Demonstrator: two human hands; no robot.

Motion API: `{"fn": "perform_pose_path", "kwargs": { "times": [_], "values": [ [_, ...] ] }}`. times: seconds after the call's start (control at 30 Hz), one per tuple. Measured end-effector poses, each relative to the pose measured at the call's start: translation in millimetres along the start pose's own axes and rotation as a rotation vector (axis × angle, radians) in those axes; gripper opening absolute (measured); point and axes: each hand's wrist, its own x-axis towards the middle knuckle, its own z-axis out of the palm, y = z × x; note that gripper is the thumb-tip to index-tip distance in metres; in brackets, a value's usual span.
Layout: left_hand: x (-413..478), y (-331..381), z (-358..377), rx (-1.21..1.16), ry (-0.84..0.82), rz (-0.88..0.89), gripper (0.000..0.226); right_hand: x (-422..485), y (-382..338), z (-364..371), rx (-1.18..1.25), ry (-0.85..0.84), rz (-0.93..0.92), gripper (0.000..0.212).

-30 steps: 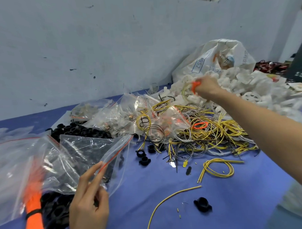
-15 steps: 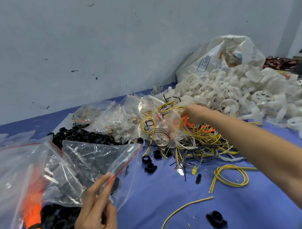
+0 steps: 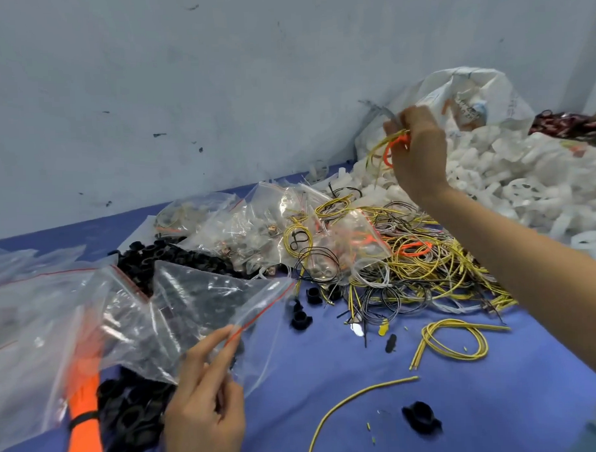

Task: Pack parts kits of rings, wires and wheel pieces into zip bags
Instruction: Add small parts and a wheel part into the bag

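My left hand [image 3: 203, 398] pinches the red-striped mouth of a clear zip bag [image 3: 205, 307] at the lower left. My right hand [image 3: 419, 150] is raised above the wire pile and grips an orange ring [image 3: 390, 151] together with a yellow wire [image 3: 383, 145]. A tangle of yellow, black and white wires [image 3: 420, 272] lies in the middle of the blue table. White wheel pieces [image 3: 525, 184] are heaped at the right. Black rings [image 3: 162, 256] lie in a pile behind the bag.
Filled clear bags [image 3: 249, 227] lie behind the wires. An orange bundle [image 3: 84, 432] with a black band and more black parts [image 3: 131, 417] sit at the lower left. A white sack [image 3: 471, 94] leans on the wall. Loose yellow wires [image 3: 452, 338] and a black part [image 3: 421, 417] lie near me.
My right hand dipped into the wire pile, then rose up and to the right holding the orange ring with a yellow wire. My left hand has kept its pinch on the bag.
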Motion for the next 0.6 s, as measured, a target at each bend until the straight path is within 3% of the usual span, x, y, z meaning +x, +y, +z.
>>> {"fn": "perform_pose_path", "kwargs": {
  "times": [0.07,0.17,0.3,0.43,0.53,0.6],
  "values": [
    [-0.8,-0.4,-0.5,-0.016,-0.037,0.002,0.041,-9.9,-34.2,-7.2,0.333,-0.303,0.148,0.023],
    [-0.7,-1.5,-2.8,-0.029,-0.050,-0.017,0.041,-40.6,-80.3,-15.6,0.800,-0.960,0.371,0.011],
    [-0.6,-0.4,-6.1,-0.040,-0.072,-0.019,0.046,-98.3,-121.0,-10.5,1.262,-1.754,0.395,0.012],
    [-1.5,0.6,-5.7,-0.117,-0.033,-0.002,0.032,-156.3,-131.6,17.9,0.906,-1.926,0.298,0.019],
    [-0.7,1.6,-10.1,-0.158,-0.080,0.028,0.036,-170.9,-132.7,30.0,0.919,-2.056,0.531,0.059],
    [-0.4,2.4,-11.1,-0.148,-0.123,0.028,0.039,-170.9,-131.4,35.4,0.952,-2.069,0.642,0.064]
  ]
}}
